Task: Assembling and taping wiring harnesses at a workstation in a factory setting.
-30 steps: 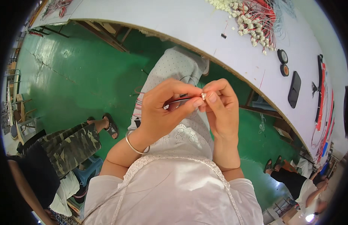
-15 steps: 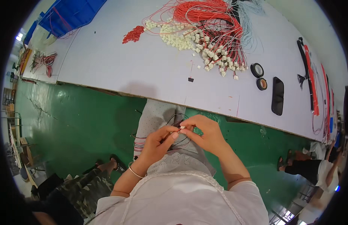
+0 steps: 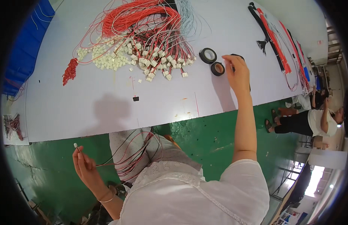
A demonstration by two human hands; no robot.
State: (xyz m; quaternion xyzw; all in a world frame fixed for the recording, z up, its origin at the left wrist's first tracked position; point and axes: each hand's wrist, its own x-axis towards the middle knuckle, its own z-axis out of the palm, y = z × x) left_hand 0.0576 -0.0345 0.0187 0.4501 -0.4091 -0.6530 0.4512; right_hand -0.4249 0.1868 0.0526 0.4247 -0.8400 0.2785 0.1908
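At the left, beyond the table's front edge, my left hand [image 3: 85, 165] is closed around the end of a thin wire lead. A small white plug connector [image 3: 75, 145] sticks up from its fingertips. Red and black wires [image 3: 134, 161] run from this hand across my lap. My right hand [image 3: 237, 71] is stretched out over the table with its fingers apart and nothing visible in them. It hangs beside two rolls of black tape, the smaller roll [image 3: 218, 69] nearest and the larger roll [image 3: 208, 56] behind it. Beneath this hand a black phone [image 3: 237, 56] is mostly hidden.
White connector housings [image 3: 110, 56] lie heaped beside a red bundle of wires [image 3: 132, 18] with connectors on their ends. Small red pieces [image 3: 70, 71] form a pile at the left. A blue bin [image 3: 24, 48] stands far left. Sleeving strips [image 3: 273, 39] lie right. Another person [image 3: 309, 122] is at the right.
My hands have parted from over my lap. The left went left with the connector, and the right let go and reached out over the table. The view has shifted to the right.
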